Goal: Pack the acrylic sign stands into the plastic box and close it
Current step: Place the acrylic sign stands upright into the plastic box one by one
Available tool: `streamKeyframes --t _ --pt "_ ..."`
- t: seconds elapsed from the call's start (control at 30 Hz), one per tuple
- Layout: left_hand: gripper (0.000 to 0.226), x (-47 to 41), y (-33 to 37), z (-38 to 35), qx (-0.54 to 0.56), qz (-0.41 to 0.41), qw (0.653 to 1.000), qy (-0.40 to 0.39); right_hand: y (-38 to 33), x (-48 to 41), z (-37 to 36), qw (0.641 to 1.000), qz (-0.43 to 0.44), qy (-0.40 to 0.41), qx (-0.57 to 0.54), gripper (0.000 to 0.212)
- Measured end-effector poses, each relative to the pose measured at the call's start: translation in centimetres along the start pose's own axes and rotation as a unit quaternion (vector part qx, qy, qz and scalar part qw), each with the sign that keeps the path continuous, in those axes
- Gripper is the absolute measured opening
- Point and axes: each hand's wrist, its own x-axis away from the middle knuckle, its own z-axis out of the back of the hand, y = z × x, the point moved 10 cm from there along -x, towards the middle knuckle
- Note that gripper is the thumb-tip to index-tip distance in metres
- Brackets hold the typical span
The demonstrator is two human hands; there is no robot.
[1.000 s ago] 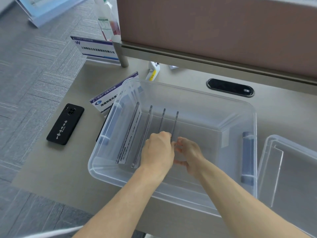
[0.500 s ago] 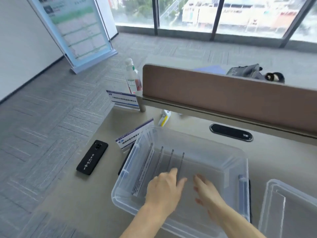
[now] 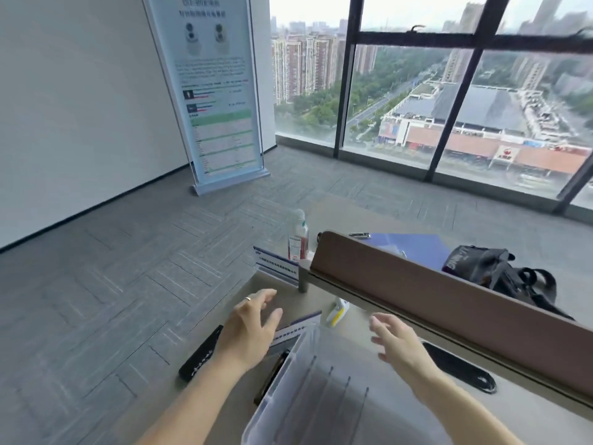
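Clear plastic fills the bottom of my view: the plastic box (image 3: 288, 409) sits on the beige counter (image 3: 244, 406) with no lid on it, and four acrylic sign stands (image 3: 324, 390) lie inside it side by side, their thin edges showing as dark lines. My left hand (image 3: 248, 329) hovers above the box's far left corner, fingers (image 3: 268, 295) spread and empty, a ring on one of them. My right hand (image 3: 396, 337) hangs over the box's far side, its fingers loose, apart and holding nothing. Just beyond the left hand a sign stand with a blue-edged card (image 3: 296, 327) leans beside the box, and another one (image 3: 277, 263) stands farther back next to a bottle (image 3: 298, 240). A black phone (image 3: 200, 354) lies on the counter to the left of my left wrist. A brown divider panel (image 3: 449, 297) runs along the counter's far edge, with a dark bag (image 3: 494, 269) behind it.
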Motion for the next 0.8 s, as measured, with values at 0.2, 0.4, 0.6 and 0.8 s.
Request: streamKeyframes --t 0.2,0.4,0.6,0.8 --pt "0.052 -6.5 -7.6 0.3 0.023 0.053 0.998 -0.031 -6.7 -6.9 -6.0 0.994 0.059 -0.009 0.087 0.027" --pt "0.061 -8.6 -14.3 -4.8 0.033 0.112 0.986 -0.117 -7.2 -12.2 -10.7 0.983 0.068 -0.024 0.168 0.031" --pt "0.081 -9.6 -17.4 -9.1 0.038 0.141 0.978 -0.152 -4.0 -16.4 -13.2 0.973 0.043 -0.047 0.22 0.044" --pt "0.077 -10.6 -19.3 -13.6 0.019 0.127 0.974 -0.189 0.4 -20.8 -14.3 0.964 0.0 -0.094 0.248 0.056"
